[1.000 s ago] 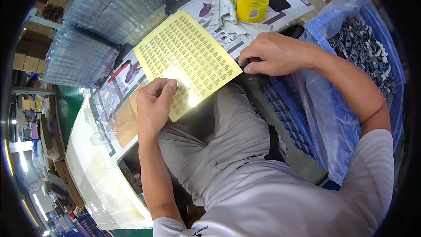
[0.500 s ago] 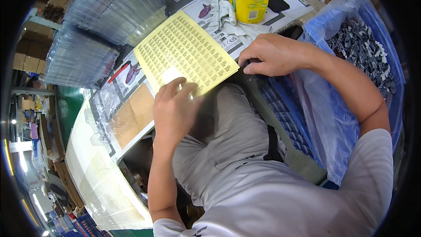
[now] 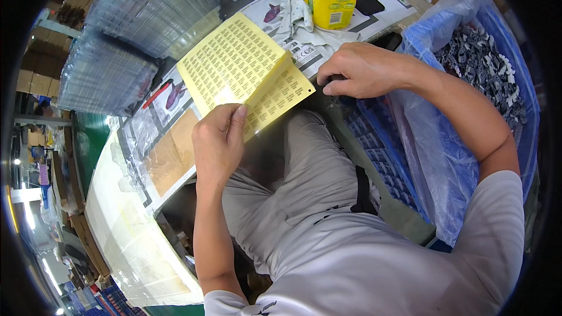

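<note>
Fingers of the left hand (image 3: 218,140) pinch the near edge of the yellow label sheet (image 3: 243,79), lifting it off the bench (image 3: 175,158) so it bends, likely to reach its underside. Well apart, the right hand (image 3: 360,70) curls shut on something small beside the blue crate (image 3: 380,146), contents hidden

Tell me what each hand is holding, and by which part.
Left hand pinches the yellow label sheet at its near, lower edge. Right hand is curled; anything in it is hidden.
</note>
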The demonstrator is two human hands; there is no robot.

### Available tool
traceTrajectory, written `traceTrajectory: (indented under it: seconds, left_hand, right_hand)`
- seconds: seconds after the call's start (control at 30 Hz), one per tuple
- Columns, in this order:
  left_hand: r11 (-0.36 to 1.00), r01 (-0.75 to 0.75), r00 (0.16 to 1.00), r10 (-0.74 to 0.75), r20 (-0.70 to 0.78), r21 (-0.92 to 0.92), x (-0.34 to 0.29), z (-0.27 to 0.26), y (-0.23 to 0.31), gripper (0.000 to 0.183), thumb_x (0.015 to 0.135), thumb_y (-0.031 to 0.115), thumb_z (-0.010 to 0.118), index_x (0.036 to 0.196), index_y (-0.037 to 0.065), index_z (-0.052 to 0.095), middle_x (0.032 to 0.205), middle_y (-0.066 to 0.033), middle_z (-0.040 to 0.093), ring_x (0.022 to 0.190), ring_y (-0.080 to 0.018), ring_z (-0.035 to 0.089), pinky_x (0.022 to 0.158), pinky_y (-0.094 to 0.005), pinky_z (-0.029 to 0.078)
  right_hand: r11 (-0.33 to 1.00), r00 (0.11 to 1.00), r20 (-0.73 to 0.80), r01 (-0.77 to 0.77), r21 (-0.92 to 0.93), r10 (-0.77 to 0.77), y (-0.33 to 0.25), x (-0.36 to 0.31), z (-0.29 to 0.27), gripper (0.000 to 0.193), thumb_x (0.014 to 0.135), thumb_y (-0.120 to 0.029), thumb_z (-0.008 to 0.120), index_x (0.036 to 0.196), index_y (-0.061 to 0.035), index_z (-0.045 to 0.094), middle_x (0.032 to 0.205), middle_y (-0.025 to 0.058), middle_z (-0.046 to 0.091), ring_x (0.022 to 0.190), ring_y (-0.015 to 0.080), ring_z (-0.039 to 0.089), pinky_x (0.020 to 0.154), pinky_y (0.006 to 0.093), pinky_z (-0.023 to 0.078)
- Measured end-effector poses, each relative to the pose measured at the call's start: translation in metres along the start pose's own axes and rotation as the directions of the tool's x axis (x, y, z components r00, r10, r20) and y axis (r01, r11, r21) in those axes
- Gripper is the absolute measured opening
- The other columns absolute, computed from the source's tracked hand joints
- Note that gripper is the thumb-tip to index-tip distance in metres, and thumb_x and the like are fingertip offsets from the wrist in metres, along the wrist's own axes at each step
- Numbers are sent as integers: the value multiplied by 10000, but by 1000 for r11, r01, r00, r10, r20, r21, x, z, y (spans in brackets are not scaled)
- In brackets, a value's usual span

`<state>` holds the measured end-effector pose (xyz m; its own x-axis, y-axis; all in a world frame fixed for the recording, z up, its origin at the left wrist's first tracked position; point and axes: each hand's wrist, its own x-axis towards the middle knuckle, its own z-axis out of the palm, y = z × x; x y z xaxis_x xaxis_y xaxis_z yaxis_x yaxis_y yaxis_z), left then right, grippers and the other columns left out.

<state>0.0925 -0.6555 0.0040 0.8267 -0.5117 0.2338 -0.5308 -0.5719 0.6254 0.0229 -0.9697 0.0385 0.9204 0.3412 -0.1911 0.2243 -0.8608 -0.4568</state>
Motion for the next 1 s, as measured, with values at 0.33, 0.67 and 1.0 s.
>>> traceTrajectory:
  seconds: [0.33, 0.67, 1.0]
  left_hand:
    - [805, -511, 825, 557, -90, 302, -4, 18, -17, 183, 898, 8, 728, 1069, 68, 754, 1008, -124, 763, 766, -280, 724, 646, -400, 571]
    - [845, -435, 897, 436, 70, 312, -11, 18, -8, 386, 823, 117, 869, 1186, 56, 751, 1187, -125, 758, 1006, -339, 713, 855, -447, 581]
    - [916, -376, 924, 382, -19, 140, -4, 14, -6, 220, 893, 49, 785, 1112, 31, 769, 1063, -131, 775, 911, -334, 720, 811, -428, 585]
  right_hand:
    - [1000, 1000, 14, 0, 4, -1, 2, 0, 1, 265, 972, -226, 704, 1109, -9, 771, 927, 214, 764, 868, 386, 730, 796, 475, 552]
    - [1000, 1000, 2, 6, 24, -6, 0, 1, 1, 236, 950, -206, 691, 1024, 1, 775, 898, 212, 762, 868, 372, 743, 790, 477, 560]
    - [1000, 1000, 2, 0, 29, 0, 2, 1, 3, 251, 973, -215, 683, 1044, 12, 767, 915, 223, 759, 874, 364, 745, 804, 465, 562]
